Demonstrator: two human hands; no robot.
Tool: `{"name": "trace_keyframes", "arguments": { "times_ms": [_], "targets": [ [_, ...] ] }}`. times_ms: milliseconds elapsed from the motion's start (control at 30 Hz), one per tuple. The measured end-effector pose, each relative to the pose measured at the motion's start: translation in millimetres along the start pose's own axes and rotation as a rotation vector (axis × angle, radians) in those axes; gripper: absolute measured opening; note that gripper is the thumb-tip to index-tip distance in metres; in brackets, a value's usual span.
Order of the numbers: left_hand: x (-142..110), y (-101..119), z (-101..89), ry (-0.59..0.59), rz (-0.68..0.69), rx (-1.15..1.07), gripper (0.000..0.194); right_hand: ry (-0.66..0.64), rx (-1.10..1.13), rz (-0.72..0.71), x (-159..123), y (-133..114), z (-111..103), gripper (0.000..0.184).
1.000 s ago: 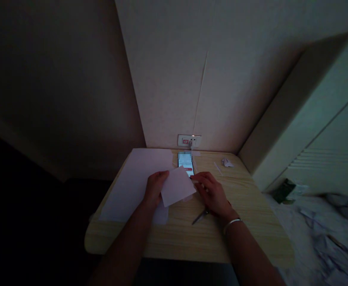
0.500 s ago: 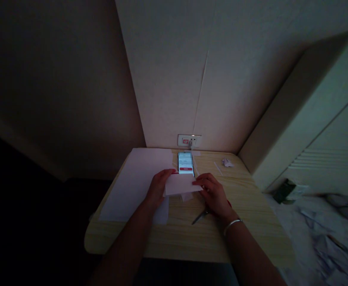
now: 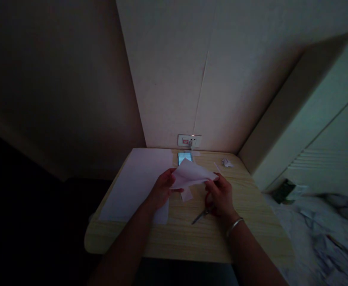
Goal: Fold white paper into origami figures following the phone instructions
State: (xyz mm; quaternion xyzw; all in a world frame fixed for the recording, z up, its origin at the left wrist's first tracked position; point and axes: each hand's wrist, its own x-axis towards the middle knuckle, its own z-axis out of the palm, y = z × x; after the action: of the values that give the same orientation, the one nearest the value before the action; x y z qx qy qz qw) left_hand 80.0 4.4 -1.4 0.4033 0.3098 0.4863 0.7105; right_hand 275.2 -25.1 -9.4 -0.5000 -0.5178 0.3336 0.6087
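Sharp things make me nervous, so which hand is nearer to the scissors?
Right. The right hand partly covers the scissors in this view; the left hand is farther off, to their left, holding the left side of the paper.

there are two hands, one phone, one bracelet, one pair of scissors.

The phone lies behind the held paper, the scissors before it.

I see the person's left grip and right grip holding bent paper above the worktop, partly hiding a phone; scissors lie nearby.
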Motion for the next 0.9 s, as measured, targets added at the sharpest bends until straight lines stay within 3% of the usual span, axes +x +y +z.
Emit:
{"name": "trace_keyframes", "arguments": {
  "times_ms": [167, 400, 533, 667, 767, 900],
  "targets": [
    [-0.1, 0.7, 3.6, 0.042, -0.07, -0.007, 0.054, 0.114, 0.112, 0.106, 0.3, 0.7, 0.9, 0.032],
    [0.6, -2.4, -3.4, 0.019, -0.131, 0.084, 0.036, 0.162, 0.203, 0.13, 5.6, -8.9, 4.3, 0.033],
    [2.0, -3.7, -4.6, 0.007, -0.146, 0.09, 0.036, 0.159, 0.226, 0.185, 6.6, -15.1, 6.4, 0.033],
    [3.9, -1.9, -7.0, 0.041, -0.176, 0.177, 0.033, 0.14, 0.265, 0.212, 10.0, -12.7, 1.7, 0.029],
    [2.3, 0.2, -9.5, -0.03, -0.235, 0.229, 0.029, 0.104, 0.287, 0.262, 14.2, -11.2, -5.8, 0.029],
    [-3.1, 2.4, -9.6, -0.115, -0.313, 0.225, 0.025, -0.056, 0.268, 0.42, 17.2, -13.9, -14.6, 0.038]
  ]
}}
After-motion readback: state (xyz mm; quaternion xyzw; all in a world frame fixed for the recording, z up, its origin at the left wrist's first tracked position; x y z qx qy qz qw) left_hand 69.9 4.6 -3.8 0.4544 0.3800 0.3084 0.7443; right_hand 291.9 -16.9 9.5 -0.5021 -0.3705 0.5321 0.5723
